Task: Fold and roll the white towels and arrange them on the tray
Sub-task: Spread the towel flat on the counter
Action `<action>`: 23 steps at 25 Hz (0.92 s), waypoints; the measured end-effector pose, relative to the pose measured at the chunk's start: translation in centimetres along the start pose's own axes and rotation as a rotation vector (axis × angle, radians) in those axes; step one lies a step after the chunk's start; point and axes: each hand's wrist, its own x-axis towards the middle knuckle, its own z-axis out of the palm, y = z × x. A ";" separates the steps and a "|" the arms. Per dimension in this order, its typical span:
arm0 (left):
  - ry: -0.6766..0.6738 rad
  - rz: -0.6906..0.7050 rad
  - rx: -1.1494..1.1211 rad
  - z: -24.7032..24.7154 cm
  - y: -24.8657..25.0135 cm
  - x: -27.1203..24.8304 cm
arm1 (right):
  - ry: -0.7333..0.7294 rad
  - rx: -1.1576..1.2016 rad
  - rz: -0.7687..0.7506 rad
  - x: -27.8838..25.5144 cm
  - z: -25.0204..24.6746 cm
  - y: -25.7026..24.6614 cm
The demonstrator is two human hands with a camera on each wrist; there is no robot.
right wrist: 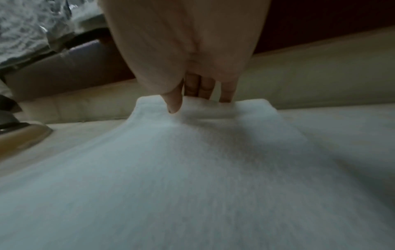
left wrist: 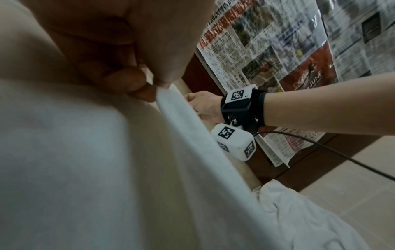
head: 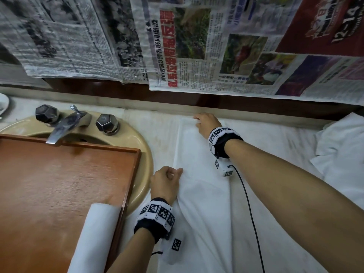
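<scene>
From the head view, I am pinching the near left edge of the white towel (head: 204, 174) with my left hand (head: 165, 184), while my right hand (head: 206, 123) is gripping its far corner by the backsplash. The towel is lying spread on the counter (head: 153, 123), right of the sink (head: 141, 154). A rolled towel (head: 92, 239) is resting on the wooden tray (head: 59, 184).

In the left wrist view, my fingers (left wrist: 128, 81) are curling onto the towel's edge.

In the right wrist view, my thumb (right wrist: 173, 103) is pressing the corner against my fingers.
</scene>
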 end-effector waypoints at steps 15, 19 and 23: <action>0.080 -0.021 0.023 0.2 -0.2 0.5 | 0.054 -0.185 0.030 1.3 0.4 -0.4; 0.018 -0.067 0.089 -0.1 0.9 0.8 | 0.048 -0.151 0.024 0.6 0.1 -1.4; -0.049 -0.121 0.118 -0.5 2.0 1.3 | -0.169 -0.289 -0.422 -6.2 1.6 0.4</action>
